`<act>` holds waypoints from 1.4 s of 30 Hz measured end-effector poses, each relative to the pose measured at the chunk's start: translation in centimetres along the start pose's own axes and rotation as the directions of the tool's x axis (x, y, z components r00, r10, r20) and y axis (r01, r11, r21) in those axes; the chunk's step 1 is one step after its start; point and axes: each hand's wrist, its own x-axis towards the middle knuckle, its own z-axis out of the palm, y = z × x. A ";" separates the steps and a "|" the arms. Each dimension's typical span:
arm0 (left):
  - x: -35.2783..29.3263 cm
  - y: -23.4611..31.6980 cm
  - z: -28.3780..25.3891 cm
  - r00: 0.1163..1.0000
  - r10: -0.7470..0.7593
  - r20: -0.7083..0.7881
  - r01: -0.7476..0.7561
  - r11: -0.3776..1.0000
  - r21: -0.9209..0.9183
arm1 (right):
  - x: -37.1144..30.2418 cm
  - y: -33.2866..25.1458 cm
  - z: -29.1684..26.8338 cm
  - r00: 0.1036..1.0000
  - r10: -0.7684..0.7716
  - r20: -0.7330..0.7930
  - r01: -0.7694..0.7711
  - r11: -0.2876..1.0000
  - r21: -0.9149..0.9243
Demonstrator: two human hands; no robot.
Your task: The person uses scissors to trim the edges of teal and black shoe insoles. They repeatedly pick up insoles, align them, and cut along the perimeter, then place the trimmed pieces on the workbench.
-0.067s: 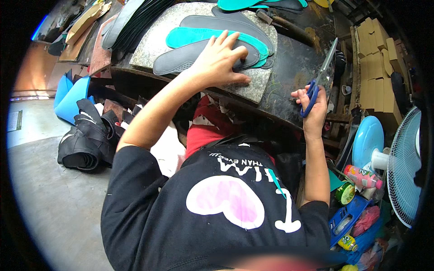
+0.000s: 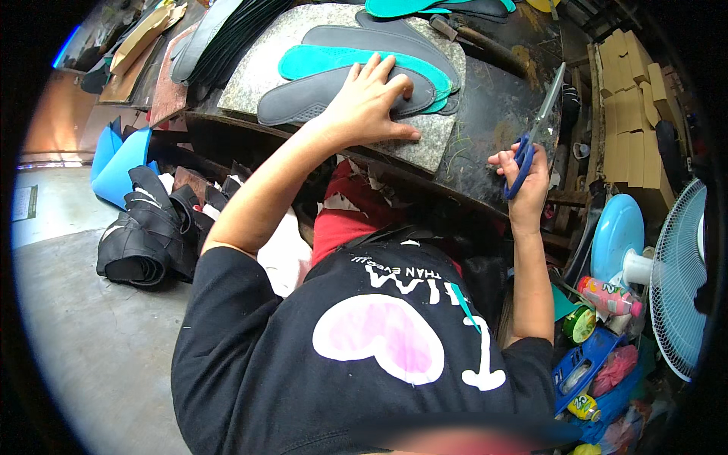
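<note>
Resting spread left hand (image 2: pixel 369 101) on grey insole (image 2: pixel 297 98), top centre, likely light, bendy, best pinched by its edge, while gripping scissors (image 2: pixel 543 115), upper right, in curled right hand (image 2: pixel 532 182)!

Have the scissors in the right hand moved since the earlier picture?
No, not visibly: the scissors, held in the right hand, keep the same place and tilt relative to the speckled slab.
</note>
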 end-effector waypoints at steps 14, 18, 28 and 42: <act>0.4 -1.8 2.8 0.932 -0.202 -0.302 0.041 0.885 -0.465 | -2.5 -3.1 0.7 0.566 0.428 0.705 -0.686 0.719 0.115; 0.4 -1.7 2.8 0.927 -0.161 -0.339 -0.011 0.892 -0.452 | -1.5 -2.5 1.6 0.691 0.496 0.526 -0.693 0.661 0.287; 0.5 0.1 0.2 0.890 -0.039 -0.455 -0.028 0.990 -0.140 | -3.8 -3.3 0.2 0.845 0.348 0.406 -0.421 0.901 0.103; -1.8 5.2 -5.0 0.927 -0.150 -0.343 0.133 0.988 -0.073 | -5.8 -6.3 -0.2 0.919 0.207 0.336 0.053 0.779 -0.624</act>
